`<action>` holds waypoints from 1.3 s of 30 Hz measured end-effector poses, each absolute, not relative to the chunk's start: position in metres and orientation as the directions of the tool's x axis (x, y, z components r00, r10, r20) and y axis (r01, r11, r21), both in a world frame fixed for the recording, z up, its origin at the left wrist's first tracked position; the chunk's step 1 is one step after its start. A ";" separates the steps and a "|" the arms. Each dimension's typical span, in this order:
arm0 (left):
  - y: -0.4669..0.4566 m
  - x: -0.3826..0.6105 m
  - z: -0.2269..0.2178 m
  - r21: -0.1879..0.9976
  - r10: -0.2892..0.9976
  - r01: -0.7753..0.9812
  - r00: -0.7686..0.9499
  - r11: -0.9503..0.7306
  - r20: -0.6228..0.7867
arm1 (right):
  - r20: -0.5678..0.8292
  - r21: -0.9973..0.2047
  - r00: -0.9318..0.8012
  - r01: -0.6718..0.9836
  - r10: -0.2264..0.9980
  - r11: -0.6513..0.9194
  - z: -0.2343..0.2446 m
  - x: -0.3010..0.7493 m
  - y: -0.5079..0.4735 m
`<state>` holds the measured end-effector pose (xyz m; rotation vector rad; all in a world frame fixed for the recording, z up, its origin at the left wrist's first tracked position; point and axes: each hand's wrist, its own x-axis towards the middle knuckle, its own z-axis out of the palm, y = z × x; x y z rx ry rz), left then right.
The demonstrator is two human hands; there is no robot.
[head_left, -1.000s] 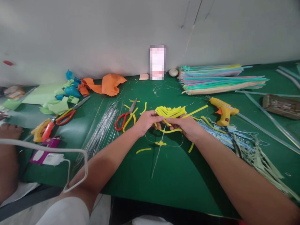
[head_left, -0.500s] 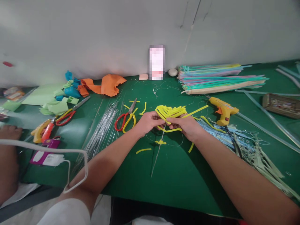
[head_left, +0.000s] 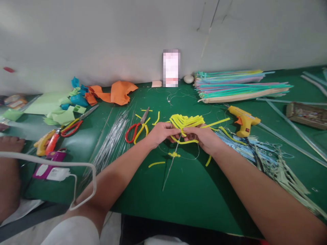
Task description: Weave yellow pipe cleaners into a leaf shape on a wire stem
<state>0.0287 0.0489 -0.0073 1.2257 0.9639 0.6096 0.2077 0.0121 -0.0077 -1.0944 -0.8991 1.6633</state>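
Observation:
Both hands pinch a yellow pipe-cleaner piece point(head_left: 187, 120) made of folded, layered fuzzy stems. My left hand point(head_left: 165, 133) is closed on its left side, thumb near the middle. My right hand point(head_left: 201, 135) grips the right side, and its thumb almost meets the left one. Some fingers are hidden beneath the piece. A loose yellow stem end point(head_left: 219, 121) sticks out past the right hand. Below hangs a thin wire stem point(head_left: 168, 172) carrying a small yellow tuft point(head_left: 174, 154). Left of my hands lie red-and-yellow-handled scissors point(head_left: 139, 129), with short yellow cuttings point(head_left: 156, 164) about.
A yellow glue gun point(head_left: 244, 119) lies right, below bundled pipe cleaners point(head_left: 237, 88). Metal wires point(head_left: 112, 136) lie left, near a second pair of scissors point(head_left: 74, 126). A phone point(head_left: 171, 68) leans on the wall. A white cable point(head_left: 51, 161) crosses my left arm; another person's arm point(head_left: 10, 177) is far left.
The wire's lower end has swung slightly left, and the loose yellow end reaches a little farther right. Both hands keep their hold on the yellow piece.

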 end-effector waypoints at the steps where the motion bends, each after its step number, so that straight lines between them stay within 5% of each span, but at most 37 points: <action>1: 0.049 0.028 -0.007 0.959 0.826 0.096 0.490 0.266 -0.278 | -0.273 -0.899 -0.186 -0.300 0.944 -0.319 -0.007 0.208 0.012; 39: 0.050 0.029 -0.014 0.963 0.849 0.039 0.465 0.265 -0.252 | -0.313 -0.886 -0.276 -0.261 0.909 -0.384 -0.009 0.217 0.019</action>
